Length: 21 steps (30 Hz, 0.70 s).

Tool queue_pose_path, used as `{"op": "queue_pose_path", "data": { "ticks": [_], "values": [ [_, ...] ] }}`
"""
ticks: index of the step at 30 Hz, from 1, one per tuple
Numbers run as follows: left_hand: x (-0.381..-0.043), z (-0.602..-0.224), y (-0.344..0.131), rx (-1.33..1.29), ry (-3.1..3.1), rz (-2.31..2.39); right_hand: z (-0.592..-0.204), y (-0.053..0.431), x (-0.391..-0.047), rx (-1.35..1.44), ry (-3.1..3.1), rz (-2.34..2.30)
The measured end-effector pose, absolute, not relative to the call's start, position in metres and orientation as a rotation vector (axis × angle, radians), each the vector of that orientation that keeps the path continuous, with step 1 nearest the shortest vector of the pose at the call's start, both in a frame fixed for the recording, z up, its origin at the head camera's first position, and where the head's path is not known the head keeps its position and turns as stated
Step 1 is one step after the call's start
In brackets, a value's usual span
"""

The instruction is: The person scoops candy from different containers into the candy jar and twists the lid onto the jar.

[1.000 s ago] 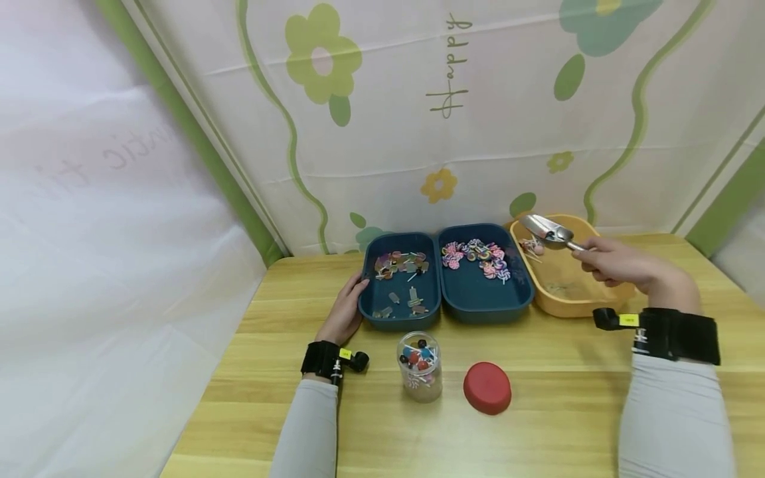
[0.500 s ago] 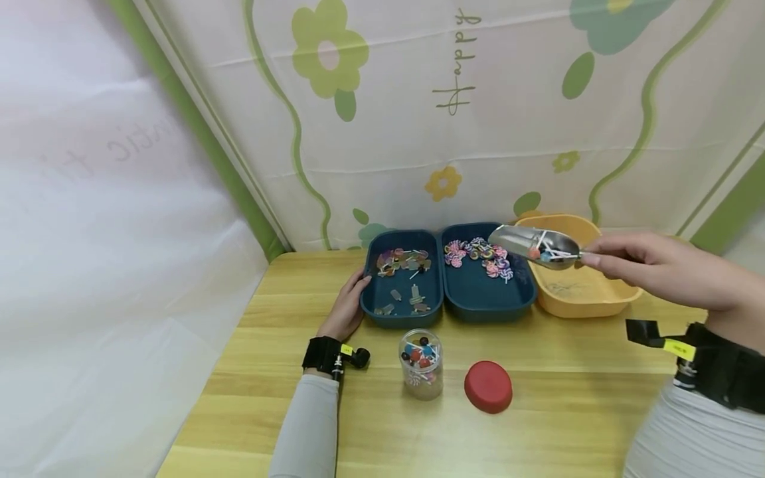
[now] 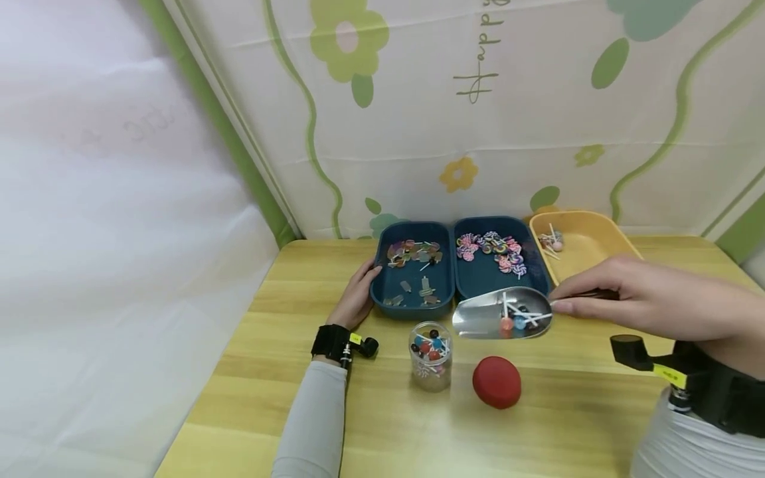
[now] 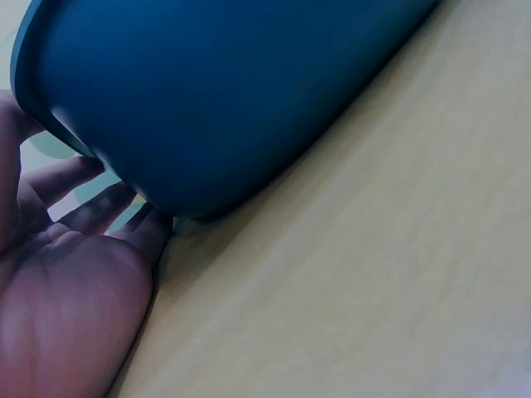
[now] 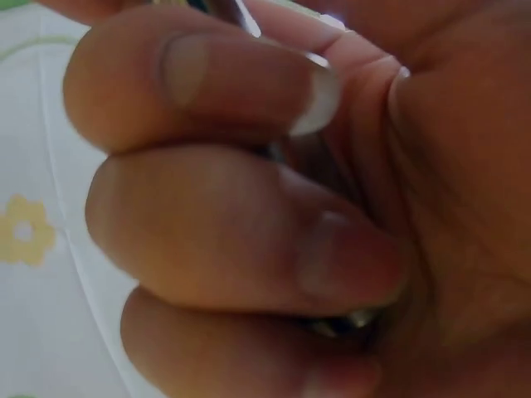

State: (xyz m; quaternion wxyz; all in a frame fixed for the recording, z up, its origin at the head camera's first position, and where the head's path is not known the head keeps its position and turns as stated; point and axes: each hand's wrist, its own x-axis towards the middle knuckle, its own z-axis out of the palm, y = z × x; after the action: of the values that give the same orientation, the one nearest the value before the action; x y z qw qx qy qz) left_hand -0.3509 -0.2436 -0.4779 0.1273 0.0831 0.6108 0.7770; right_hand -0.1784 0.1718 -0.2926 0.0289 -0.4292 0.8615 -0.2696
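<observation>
My right hand [image 3: 639, 295] grips the handle of a metal scoop [image 3: 478, 315], fingers curled around it in the right wrist view. Several small lollipops [image 3: 518, 322] with red, blue and dark heads and white sticks lie in the scoop, which hangs level to the right of and above a clear jar [image 3: 431, 375]. Similar lollipops fill the jar's upper part; its mouth is uncovered. Against the left side of a dark blue bin [image 3: 442, 309] rests my left hand [image 3: 352, 299], its relaxed fingers touching the outer wall [image 4: 191, 108] in the left wrist view.
A second blue bin [image 3: 472, 284] holds swirl lollipops. Behind my right hand stands a yellow bin [image 3: 582, 239] with a few lollipops in its far left corner. A red lid [image 3: 497, 382] lies right of the jar on the wooden table [image 3: 406, 438]. A printed curtain [image 3: 412, 146] hangs behind.
My right hand has brought the loaded scoop from above the yellow bin leftward and nearer, toward the jar. My left hand stays at the blue bin. The head view has shifted slightly.
</observation>
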Motion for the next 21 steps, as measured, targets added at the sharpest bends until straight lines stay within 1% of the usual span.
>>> {"op": "queue_pose_path", "data": {
  "ticks": [8, 16, 21],
  "values": [
    [-0.352, -0.478, -0.244, 0.262, 1.761, 2.26, -0.293, 0.144, -0.181, -1.275, 2.605, -0.747],
    [-0.352, -0.479, -0.243, 0.258, 1.778, 2.252, -0.293, 0.143, -0.18, -1.147, 2.618, -0.707],
    [-0.353, -0.479, -0.244, 0.281, 1.775, 2.255, -0.292, 0.143, -0.181, -1.161, 2.628, -0.706]
  ]
}}
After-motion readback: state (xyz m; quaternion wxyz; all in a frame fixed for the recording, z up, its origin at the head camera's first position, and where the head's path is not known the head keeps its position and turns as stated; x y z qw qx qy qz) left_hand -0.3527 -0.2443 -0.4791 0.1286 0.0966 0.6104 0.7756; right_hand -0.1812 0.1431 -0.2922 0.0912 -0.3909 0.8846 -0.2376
